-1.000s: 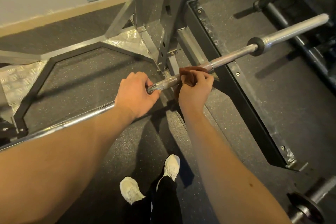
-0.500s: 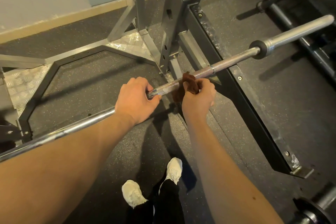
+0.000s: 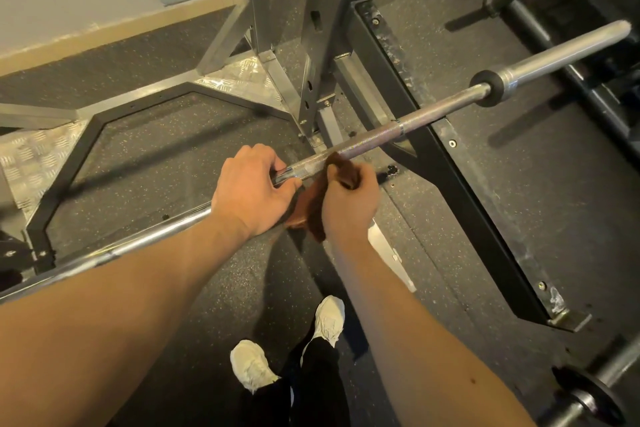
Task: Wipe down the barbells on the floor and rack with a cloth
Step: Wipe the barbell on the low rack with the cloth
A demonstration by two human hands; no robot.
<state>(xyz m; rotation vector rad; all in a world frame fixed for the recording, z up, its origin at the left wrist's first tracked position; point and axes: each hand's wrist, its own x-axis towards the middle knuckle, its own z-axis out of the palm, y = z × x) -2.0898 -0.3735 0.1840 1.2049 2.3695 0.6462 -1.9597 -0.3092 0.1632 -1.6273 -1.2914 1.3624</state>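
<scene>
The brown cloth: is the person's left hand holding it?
No, the right hand grips the brown cloth against the barbell; the left hand holds bare bar.

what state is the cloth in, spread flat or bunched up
Bunched: the brown cloth is crumpled in the right hand, draped over the barbell.

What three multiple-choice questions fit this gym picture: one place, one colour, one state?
1. Where does the cloth meet the barbell?
A. just right of the left hand
B. at the far right tip
C. left of the left hand
2. What colour is the cloth?
A. white
B. brown
C. blue
3. What is the left hand doing?
A. hanging free
B. holding a bottle
C. gripping the barbell
Answers: A, the right hand holds the cloth against the barbell beside the left hand; B, it is reddish brown; C, its fingers curl round the barbell.
</scene>
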